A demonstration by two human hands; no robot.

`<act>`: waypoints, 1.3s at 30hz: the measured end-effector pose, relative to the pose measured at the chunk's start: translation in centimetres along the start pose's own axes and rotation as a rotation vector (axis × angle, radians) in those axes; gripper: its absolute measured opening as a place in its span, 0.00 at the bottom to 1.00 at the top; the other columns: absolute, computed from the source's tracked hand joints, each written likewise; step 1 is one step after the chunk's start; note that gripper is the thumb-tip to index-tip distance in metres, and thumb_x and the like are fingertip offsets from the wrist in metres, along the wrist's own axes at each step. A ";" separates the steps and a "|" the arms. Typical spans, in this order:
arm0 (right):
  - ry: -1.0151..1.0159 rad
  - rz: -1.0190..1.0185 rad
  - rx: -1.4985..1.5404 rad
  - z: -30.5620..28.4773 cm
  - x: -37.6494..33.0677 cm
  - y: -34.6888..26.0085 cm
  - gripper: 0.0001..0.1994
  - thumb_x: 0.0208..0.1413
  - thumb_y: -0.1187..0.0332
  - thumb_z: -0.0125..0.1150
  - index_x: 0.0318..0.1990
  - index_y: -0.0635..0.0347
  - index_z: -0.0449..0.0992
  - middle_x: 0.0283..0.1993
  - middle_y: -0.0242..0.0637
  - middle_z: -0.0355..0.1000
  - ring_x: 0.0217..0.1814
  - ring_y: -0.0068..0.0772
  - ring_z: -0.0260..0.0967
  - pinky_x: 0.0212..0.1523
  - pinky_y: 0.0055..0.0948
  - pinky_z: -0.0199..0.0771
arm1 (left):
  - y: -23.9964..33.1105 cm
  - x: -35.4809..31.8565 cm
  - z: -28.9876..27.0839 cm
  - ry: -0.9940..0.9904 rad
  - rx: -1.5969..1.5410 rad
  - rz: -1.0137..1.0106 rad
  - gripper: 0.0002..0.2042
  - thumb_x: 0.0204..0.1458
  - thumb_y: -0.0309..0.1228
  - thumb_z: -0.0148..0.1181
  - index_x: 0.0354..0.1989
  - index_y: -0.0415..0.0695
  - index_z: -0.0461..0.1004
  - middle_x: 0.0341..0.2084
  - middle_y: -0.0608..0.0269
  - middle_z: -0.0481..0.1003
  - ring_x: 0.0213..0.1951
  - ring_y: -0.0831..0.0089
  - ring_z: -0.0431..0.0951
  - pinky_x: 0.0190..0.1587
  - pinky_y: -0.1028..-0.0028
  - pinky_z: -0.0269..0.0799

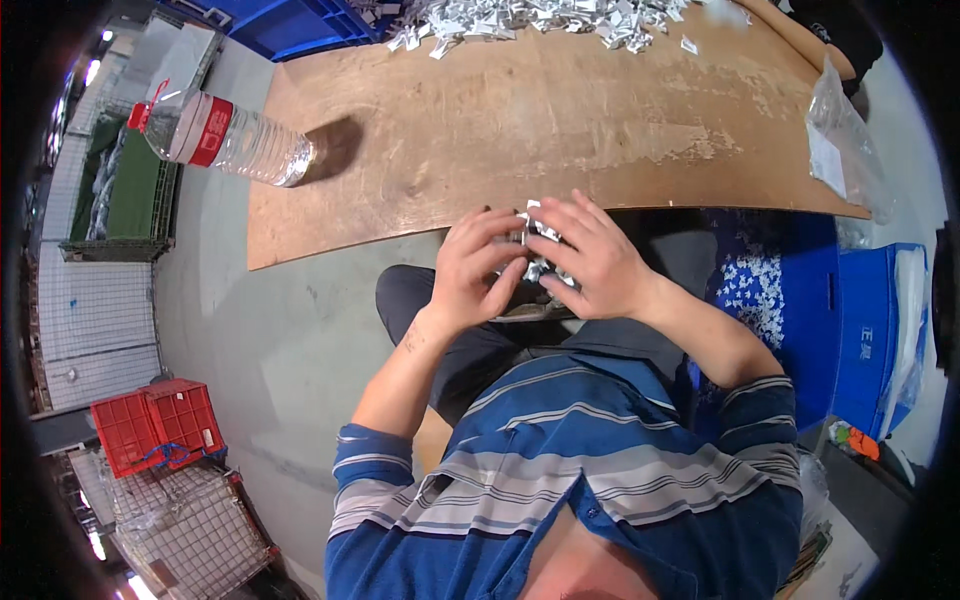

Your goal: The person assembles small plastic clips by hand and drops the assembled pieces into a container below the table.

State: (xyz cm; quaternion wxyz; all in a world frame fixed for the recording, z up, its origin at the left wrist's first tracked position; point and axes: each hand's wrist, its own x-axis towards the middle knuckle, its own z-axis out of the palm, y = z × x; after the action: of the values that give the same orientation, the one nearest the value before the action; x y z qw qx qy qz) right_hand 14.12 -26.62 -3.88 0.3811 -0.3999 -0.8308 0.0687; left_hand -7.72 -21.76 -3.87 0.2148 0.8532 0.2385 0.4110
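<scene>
Both of my hands meet at the near edge of a brown wooden table (560, 110). My left hand (475, 270) and my right hand (590, 255) together hold a stack of small shiny silver pieces (538, 232), fingers curled around it. Most of the stack is hidden by my fingers. A large heap of similar small silver-white pieces (520, 20) lies at the far edge of the table, well beyond my hands.
A clear plastic water bottle (225, 135) with a red cap and label stands at the table's left edge. A clear plastic bag (845, 150) lies at the right edge. Blue bins (800, 310) holding small pieces sit to my right; a red crate (160, 425) and wire cages stand lower left.
</scene>
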 end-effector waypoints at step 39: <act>0.257 0.743 0.452 -2.3 7.9 15.9 0.11 0.58 0.65 0.63 0.38 0.67 0.82 0.26 0.30 0.75 0.25 0.21 0.65 0.29 0.21 0.66 | 21.1 19.5 1.9 -0.546 -0.751 0.671 0.15 0.60 0.28 0.53 0.53 0.34 0.72 0.36 0.49 0.78 0.36 0.57 0.79 0.40 0.64 0.75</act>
State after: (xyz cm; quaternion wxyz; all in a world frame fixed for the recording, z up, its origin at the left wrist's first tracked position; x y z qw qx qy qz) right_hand 22.38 -10.76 -4.36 0.5083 -0.5829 -0.5409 0.3304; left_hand 9.39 -27.47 18.57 0.4147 0.8227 -0.2722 0.2777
